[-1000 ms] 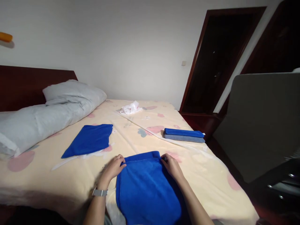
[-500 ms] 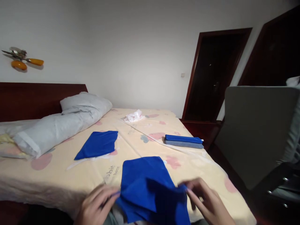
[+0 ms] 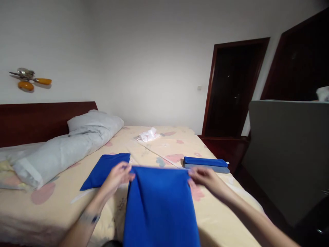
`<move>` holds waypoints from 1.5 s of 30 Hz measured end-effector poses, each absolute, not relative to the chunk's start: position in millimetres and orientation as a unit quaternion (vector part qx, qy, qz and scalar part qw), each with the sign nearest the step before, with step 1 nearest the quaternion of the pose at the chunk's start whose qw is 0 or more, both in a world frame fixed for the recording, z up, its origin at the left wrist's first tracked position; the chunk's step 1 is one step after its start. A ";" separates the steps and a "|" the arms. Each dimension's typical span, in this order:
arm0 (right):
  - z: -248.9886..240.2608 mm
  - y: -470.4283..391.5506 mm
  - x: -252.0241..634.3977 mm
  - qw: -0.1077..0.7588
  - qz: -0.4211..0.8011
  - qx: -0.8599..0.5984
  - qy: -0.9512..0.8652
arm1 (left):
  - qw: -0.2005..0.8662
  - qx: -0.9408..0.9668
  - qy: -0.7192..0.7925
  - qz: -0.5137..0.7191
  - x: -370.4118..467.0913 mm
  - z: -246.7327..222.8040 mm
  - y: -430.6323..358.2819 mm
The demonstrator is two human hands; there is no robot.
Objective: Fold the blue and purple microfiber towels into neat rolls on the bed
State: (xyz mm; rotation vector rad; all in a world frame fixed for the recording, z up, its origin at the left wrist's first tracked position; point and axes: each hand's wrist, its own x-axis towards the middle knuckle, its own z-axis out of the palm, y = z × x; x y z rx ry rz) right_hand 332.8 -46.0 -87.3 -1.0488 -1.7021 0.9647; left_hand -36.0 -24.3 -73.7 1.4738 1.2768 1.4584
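Stretched between my two hands is a blue cloth (image 3: 160,206), its top edge pulled fairly straight and the rest hanging down toward me. My left hand (image 3: 121,174) pinches the upper left corner, while my right hand (image 3: 199,176) grips the upper right one. Beyond my left hand a second blue cloth piece (image 3: 100,171) lies flat on the bed. Past my right hand rests a folded blue and grey fabric bundle (image 3: 207,163) with a small white tag. The lower end of the held cloth runs out of view.
The bed (image 3: 174,144) has a cream patterned sheet. A rolled grey quilt (image 3: 77,147) lies along the left, by the dark headboard (image 3: 46,120). A crumpled white item (image 3: 148,134) sits at the far side. A grey panel (image 3: 285,151) stands to the right of the bed.
Both hands have moved up and away from me, lifting the blue cloth's edge, which is now drawn taut. The view has tilted slightly upward.
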 end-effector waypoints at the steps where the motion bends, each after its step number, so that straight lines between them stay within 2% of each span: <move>1: -62.0 -17.6 323.7 0.511 0.399 -0.411 -0.641 | 0.342 0.561 0.469 0.590 -29.0 -57.8 -4.4; 5: 61.3 98.3 295.0 0.658 0.315 -0.381 -0.568 | 0.266 0.534 0.365 0.714 4.1 44.4 94.3; 8: 138.4 137.6 296.3 0.741 0.243 -0.335 -0.528 | 0.204 0.508 0.264 0.794 21.0 124.5 136.3; 10: 158.7 139.2 304.6 0.769 0.215 -0.298 -0.523 | 0.177 0.517 0.184 0.817 24.4 151.8 141.4; 12: 149.6 132.5 314.1 0.776 0.203 -0.261 -0.537 | 0.157 0.533 0.134 0.820 23.2 150.8 136.8; 15: 91.9 118.5 326.2 0.753 0.208 -0.282 -0.557 | 0.137 0.554 0.204 0.795 19.1 103.6 121.6; 21: -79.9 56.5 331.5 0.652 0.274 -0.416 -0.572 | 0.188 0.598 0.397 0.670 19.8 -65.4 51.3; 26: -209.7 -26.1 317.0 0.579 0.320 -0.467 -0.587 | 0.228 0.634 0.481 0.561 8.2 -187.0 -31.3; 27: -232.1 -37.0 315.9 0.567 0.330 -0.470 -0.591 | 0.235 0.643 0.499 0.531 1.2 -205.7 -42.3; 29: -265.7 -49.6 319.0 0.505 0.402 -0.471 -0.601 | 0.251 0.662 0.590 0.389 -15.3 -234.4 -56.2; 32: -274.9 -56.6 335.6 0.406 0.432 -0.491 -0.638 | 0.268 0.679 0.618 0.292 -36.9 -250.4 -66.5; 36: -238.0 -68.6 362.1 0.299 0.439 -0.490 -0.691 | 0.320 0.701 0.570 0.286 -48.7 -242.2 -77.9; 39: -229.8 -75.0 371.2 0.279 0.479 -0.490 -0.673 | 0.333 0.692 0.572 0.288 -51.4 -246.9 -80.0; 45: -271.6 -66.2 366.9 0.282 0.552 -0.491 -0.612 | 0.320 0.683 0.617 0.225 -46.7 -276.8 -70.3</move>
